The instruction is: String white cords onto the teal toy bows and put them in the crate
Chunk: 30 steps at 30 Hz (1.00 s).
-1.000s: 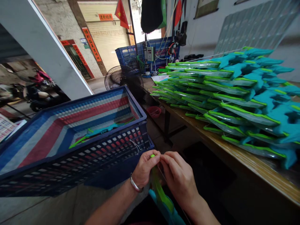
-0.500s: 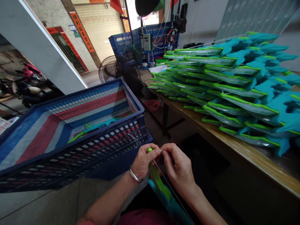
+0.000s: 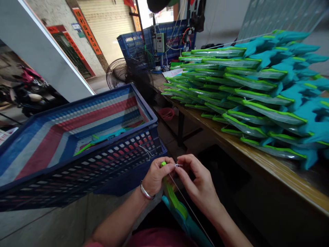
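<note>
My left hand [image 3: 157, 175] is closed around the bright green tip of a toy bow [image 3: 174, 200], which has green limbs and a teal middle. The bow slants down to the right over my lap, its lower part out of view. A thin white string [image 3: 191, 210] runs beside it from my left thumb. A small loop of the string [image 3: 177, 165] sticks out past that thumb. Right by this loop is my right hand [image 3: 199, 178], thumb and forefinger parted, the other fingers loosely bent.
At my left stands a blue crate [image 3: 123, 145] with a striped lining and teal-and-green pieces [image 3: 110, 134] inside. Many similar bows [image 3: 246, 85] are piled on the wooden table [image 3: 272, 171] at right. A fan [image 3: 119, 73] and a pink basin [image 3: 166, 113] are beyond.
My right thumb and forefinger have parted from their pinch at the string, so the small loop now shows. My left hand keeps its hold on the bow tip. The view has shifted slightly.
</note>
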Each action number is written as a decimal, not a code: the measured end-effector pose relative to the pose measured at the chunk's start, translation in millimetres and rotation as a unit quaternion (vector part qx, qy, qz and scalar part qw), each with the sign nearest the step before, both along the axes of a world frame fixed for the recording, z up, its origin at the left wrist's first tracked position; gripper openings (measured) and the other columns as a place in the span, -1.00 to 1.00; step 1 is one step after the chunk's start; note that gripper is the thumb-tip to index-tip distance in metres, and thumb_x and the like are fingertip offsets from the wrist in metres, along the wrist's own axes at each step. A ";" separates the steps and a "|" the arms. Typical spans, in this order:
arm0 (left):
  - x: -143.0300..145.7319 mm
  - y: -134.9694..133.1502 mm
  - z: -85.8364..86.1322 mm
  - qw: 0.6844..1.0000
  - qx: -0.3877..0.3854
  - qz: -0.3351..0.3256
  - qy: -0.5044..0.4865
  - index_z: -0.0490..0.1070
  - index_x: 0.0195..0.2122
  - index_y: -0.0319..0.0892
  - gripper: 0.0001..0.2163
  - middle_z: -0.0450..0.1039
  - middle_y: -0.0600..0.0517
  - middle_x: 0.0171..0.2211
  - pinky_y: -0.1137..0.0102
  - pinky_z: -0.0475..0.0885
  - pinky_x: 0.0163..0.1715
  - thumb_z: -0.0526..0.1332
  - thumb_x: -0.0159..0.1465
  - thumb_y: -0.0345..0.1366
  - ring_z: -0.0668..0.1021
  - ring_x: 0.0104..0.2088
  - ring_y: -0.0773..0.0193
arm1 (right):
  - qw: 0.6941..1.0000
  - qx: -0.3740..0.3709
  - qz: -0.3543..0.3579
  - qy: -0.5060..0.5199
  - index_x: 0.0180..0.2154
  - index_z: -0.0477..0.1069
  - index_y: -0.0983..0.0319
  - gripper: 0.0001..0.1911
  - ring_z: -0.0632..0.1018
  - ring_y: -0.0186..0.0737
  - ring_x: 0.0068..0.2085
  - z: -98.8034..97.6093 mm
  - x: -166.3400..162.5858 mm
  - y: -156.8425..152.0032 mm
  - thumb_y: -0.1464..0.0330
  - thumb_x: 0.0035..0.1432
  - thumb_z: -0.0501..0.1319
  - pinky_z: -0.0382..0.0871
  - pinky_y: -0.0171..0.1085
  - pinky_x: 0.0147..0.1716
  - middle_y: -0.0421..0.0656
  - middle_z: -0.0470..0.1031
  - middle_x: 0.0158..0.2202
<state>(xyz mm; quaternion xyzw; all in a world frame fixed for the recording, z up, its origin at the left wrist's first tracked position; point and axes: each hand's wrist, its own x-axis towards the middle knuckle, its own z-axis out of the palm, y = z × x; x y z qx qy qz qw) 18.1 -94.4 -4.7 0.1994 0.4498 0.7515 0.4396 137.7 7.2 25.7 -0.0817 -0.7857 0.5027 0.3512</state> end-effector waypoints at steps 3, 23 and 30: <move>-0.4 -0.2 -1.4 1.000 -0.020 0.006 -0.001 0.49 -0.43 -0.25 -0.74 0.36 0.13 -0.57 0.57 0.22 -0.60 0.47 0.11 -0.18 0.33 -0.62 0.50 | 1.000 0.021 0.017 0.004 -0.07 0.43 0.16 -0.86 0.51 -0.32 -0.20 -0.6 -1.2 2.6 0.42 0.33 0.24 0.41 -0.35 -0.22 -0.19 0.47 -0.18; 2.2 2.1 11.0 0.996 -0.042 -0.001 0.076 0.39 -0.46 -0.21 -0.70 0.28 0.16 -0.65 0.53 0.16 -0.66 0.39 0.19 -0.11 0.27 -0.66 0.46 | 0.980 0.185 -0.035 -0.067 -0.32 0.31 0.22 -0.90 0.42 -0.31 -0.37 9.5 8.8 15.7 0.50 0.26 0.13 0.27 -0.30 -0.40 -0.19 0.37 -0.38; 4.8 1.5 14.8 0.995 -0.043 -0.016 0.085 0.37 -0.47 -0.21 -0.69 0.29 0.15 -0.63 0.53 0.16 -0.65 0.39 0.19 -0.10 0.27 -0.66 0.47 | 0.965 0.244 -0.026 -0.091 -0.36 0.22 0.21 -0.89 0.38 -0.27 -0.38 17.0 10.9 19.8 0.50 0.21 0.08 0.26 -0.25 -0.41 -0.16 0.31 -0.38</move>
